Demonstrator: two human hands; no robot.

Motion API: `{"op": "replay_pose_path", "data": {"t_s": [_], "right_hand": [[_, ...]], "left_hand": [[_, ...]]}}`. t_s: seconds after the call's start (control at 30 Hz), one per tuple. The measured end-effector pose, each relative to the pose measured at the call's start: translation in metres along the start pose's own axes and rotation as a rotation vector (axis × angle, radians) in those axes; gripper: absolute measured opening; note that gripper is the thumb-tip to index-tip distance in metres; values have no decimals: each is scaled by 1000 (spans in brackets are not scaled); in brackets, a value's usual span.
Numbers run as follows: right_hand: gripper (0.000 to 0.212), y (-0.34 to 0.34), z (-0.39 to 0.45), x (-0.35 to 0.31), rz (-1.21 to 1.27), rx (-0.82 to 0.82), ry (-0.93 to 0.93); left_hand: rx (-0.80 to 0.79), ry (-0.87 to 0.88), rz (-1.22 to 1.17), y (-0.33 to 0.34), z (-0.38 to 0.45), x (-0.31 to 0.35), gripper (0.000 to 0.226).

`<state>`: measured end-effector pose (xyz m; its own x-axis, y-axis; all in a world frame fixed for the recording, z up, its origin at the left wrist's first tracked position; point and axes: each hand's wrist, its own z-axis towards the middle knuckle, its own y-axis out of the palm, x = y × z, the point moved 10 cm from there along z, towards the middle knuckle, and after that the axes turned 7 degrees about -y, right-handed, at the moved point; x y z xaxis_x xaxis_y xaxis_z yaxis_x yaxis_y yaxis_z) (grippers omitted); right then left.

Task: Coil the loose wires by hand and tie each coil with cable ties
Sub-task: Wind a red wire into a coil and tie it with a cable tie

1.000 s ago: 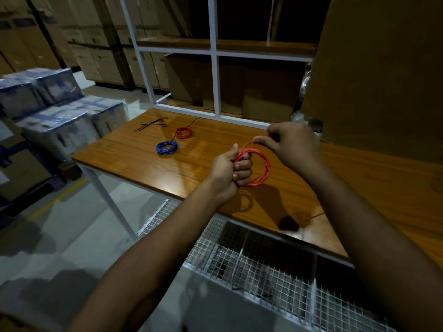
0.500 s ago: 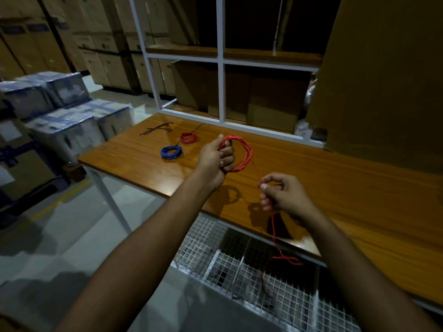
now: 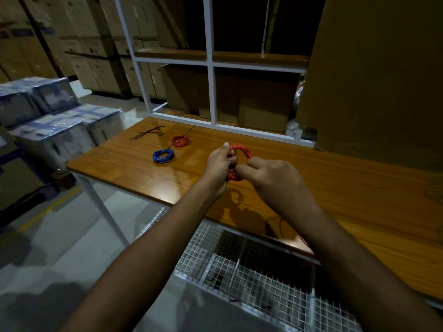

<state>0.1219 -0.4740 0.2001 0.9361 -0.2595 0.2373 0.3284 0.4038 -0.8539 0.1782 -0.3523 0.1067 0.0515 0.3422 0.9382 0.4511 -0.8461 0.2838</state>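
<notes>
Above the wooden workbench (image 3: 335, 188), the left hand (image 3: 217, 167) is gripping a red wire coil (image 3: 239, 161); the right hand (image 3: 273, 178), at its four o'clock, is pinching its strand.

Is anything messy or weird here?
Nothing looks broken or spilled. One loose red wire tail dangles off the table edge below the right hand, since the red coil isn't finished.

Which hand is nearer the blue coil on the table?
Left. The left hand is just right of the blue coil, gripping the red coil; the right hand is farther right.
</notes>
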Motion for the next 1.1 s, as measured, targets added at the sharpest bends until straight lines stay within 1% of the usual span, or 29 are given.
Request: {"op": "replay_pose_path", "data": {"t_s": [0.03, 0.1, 0.17, 0.23, 0.27, 0.3, 0.37, 0.4, 0.47, 0.53, 0.6, 0.63, 0.7, 0.77, 0.8, 0.87, 0.93, 0.97, 1.03, 1.1], "right_hand": [[22, -4, -1, 6, 24, 73, 26], [25, -7, -5, 27, 71, 181, 159], [24, 0, -12, 53, 191, 203, 333], [12, 14, -19, 72, 411, 147, 466], [14, 22, -21, 77, 521, 76, 506], [22, 29, -24, 79, 619, -16, 527], [32, 37, -31, 74, 766, -181, 545], [33, 37, -33, 72, 773, -223, 554], [30, 30, -32, 76, 645, -218, 589], [19, 10, -21, 80, 474, -75, 559], [12, -9, -6, 75, 377, 63, 423], [11, -12, 0, 74, 332, 82, 365], [10, -11, 10, 77, 237, 68, 319], [15, 1, 15, 88, 188, 18, 350], [20, 11, 16, 94, 206, -26, 386], [29, 37, 13, 103, 334, -152, 442], [35, 63, 5, 99, 599, -275, 443], [39, 72, 0, 94, 759, -302, 448], [48, 84, -14, 91, 1100, -276, 539], [52, 100, -32, 91, 1459, -193, 675]], "left_hand": [[-15, -16, 42, 4, -1, -3, 35], [-75, -48, 66, 14, -6, -8, 33], [-150, -67, 23, 23, -9, -9, 35], [-196, -80, -45, 24, -9, -7, 36], [-206, -88, -82, 23, -9, -7, 37], [-206, -97, -110, 21, -8, -7, 37], [-198, -115, -141, 18, -8, -9, 37], [-191, -119, -143, 17, -8, -10, 37], [-185, -123, -137, 19, -7, -15, 36], [-186, -115, -112, 22, -8, -18, 37], [-194, -107, -64, 25, -11, -21, 38], [-207, -108, -46, 28, -14, -22, 39], [-242, -123, -19, 32, -19, -23, 40], [-275, -156, -10, 34, -22, -25, 43], [-296, -176, -21, 34, -24, -26, 45], [-337, -209, -54, 32, -26, -27, 47], [-353, -210, -60, 28, -28, -25, 46], [-347, -203, -59, 24, -28, -24, 44], [-311, -188, -85, 14, -27, -19, 41], [-267, -178, -130, 1, -25, -14, 40]]}}
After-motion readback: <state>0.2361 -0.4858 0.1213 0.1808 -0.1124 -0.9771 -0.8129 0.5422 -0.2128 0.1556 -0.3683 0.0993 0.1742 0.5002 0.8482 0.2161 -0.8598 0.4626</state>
